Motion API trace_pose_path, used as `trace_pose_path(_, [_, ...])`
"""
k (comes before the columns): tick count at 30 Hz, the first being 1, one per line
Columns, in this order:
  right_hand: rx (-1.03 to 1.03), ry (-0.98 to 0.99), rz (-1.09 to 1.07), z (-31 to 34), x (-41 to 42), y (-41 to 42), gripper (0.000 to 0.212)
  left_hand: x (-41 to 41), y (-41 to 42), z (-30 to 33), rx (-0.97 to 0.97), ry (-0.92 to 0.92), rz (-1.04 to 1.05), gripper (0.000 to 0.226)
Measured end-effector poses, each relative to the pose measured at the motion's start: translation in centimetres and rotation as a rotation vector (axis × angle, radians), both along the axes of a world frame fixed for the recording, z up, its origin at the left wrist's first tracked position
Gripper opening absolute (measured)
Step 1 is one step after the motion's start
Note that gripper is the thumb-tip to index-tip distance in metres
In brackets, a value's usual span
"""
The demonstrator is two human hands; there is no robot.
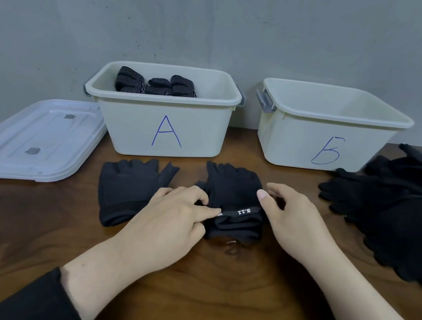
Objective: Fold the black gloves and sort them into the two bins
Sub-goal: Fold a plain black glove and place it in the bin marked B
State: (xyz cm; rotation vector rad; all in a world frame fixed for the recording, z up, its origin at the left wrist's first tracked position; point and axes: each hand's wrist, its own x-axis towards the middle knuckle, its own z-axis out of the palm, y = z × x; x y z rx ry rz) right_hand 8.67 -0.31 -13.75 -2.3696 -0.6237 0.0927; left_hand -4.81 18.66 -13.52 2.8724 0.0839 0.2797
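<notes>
A black fingerless glove [233, 189] with a lettered wrist strap lies on the wooden table in front of bin A. My left hand [171, 216] pinches the strap's left end. My right hand [293, 217] rests on the glove's right edge, thumb pointing left, fingers curled at the fabric. A second black fingerless glove [126, 189] lies flat just to the left. Bin A [166, 127] holds several folded dotted black gloves [155, 84]. Bin B [327, 137] stands at the right, and no gloves show inside it.
A clear plastic lid [34, 138] lies at the far left of the table. A heap of black gloves [400, 209] covers the right side, reaching the table's right edge. A grey wall stands right behind the bins.
</notes>
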Motion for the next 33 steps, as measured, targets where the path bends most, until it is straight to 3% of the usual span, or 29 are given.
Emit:
trace_pose_path(6, [0.165,0.181,0.015,0.6,1.1,2.1,0.050,0.0,-0.4,0.8,0.021,0.066,-0.004,0.048])
trace_pose_path(11, [0.482,0.314,-0.053,0.2,0.3,3.0,0.052,-0.2,-0.5,0.4,0.014,0.019,-0.015,0.046])
trace_pose_path(13, [0.642,0.379,-0.068,0.2,0.1,3.0,0.051,-0.1,-0.6,0.0,-0.102,-0.082,0.021,0.040])
trace_pose_path(17, [0.925,0.449,-0.067,1.1,-0.3,2.6,0.051,0.7,-0.8,0.0,-0.575,-0.387,0.281,0.024])
trace_pose_path(22, [1.190,0.472,-0.033,2.4,-0.4,2.0,0.053,3.3,-3.4,0.8,-1.089,-0.211,0.375,0.071])
trace_pose_path(27, [1.232,0.515,-0.016,3.1,-1.1,1.1,0.053,5.3,-5.1,0.7,-1.249,-0.176,0.245,0.039])
trace_pose_path(30, [1.266,0.566,0.000,3.8,-1.0,0.2,0.051,6.3,-5.8,1.5,-1.249,-0.178,0.169,0.035])
trace_pose_path(33, [1.295,0.584,-0.006,4.6,-0.5,-0.7,0.051,7.2,-6.5,1.5,-1.384,-0.101,0.049,0.039])
